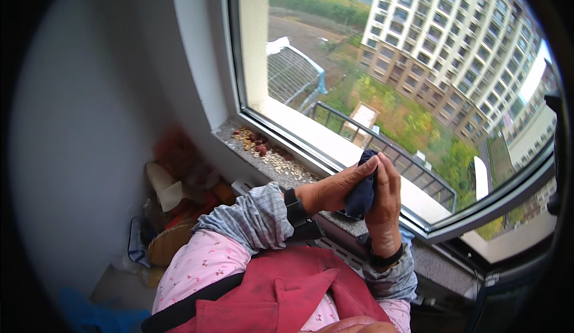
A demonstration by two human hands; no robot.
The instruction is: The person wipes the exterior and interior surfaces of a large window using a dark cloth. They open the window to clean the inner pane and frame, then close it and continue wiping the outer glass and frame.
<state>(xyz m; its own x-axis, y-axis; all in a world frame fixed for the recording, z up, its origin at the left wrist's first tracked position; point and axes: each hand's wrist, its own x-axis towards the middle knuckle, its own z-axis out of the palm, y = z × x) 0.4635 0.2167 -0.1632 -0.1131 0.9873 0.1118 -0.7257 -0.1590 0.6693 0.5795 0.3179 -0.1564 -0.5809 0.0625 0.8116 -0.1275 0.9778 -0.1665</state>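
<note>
A bunched navy cloth (361,195) is pressed between my two palms in front of the window. My left hand (329,191) comes in from the left, its thumb against the cloth near the top. Flat along the cloth's right side lies my right hand (385,203), its fingers pointing up and meeting the left fingertips. Part of the cloth is hidden behind the hands. Below them runs a speckled stone windowsill (293,179), where pale seeds or kernels (280,165) and dark red dried pieces (259,145) are spread.
A window frame (287,138) rises behind the sill, and its sash (489,205) stands ajar at the right. Beneath the sill is a slotted white radiator (343,254). Bags and a woven basket (168,245) crowd the left corner, near a blue plastic stool (101,310).
</note>
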